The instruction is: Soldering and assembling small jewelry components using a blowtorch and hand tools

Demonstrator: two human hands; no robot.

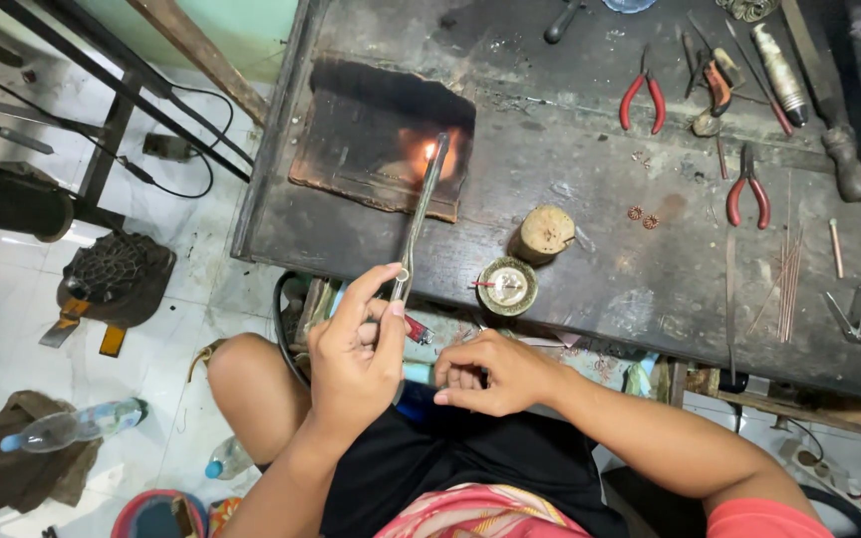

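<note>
A long metal torch (419,214) is gripped in the left hand (356,354), the fingers being wrapped round its lower end near a small ring fitting. Its long axis runs from the hand up and slightly to the right, away from the person, so that the tip is pointed at a dark charred block (371,149) lying on the bench (590,259). A small flame (430,151) is seen at the tip, and an orange glow is cast on the block just beside it. The torch is held above the near edge of the bench, tilted rather than flat, with most of its length over the block. The right hand (490,374) is kept low over the lap, loosely curled, with the fingers bent inward; whether anything is pinched in it cannot be told. Just beyond that hand, a round tin (507,286) and a wooden stub (545,232) are set near the bench's front edge, close to each other. Further right, two pairs of red pliers (642,100) are laid well apart from the torch, and a bundle of thin copper wires (787,274) is laid lengthwise toward the person. A plastic bottle (72,426) is lying on the tiled floor to the left.
</note>
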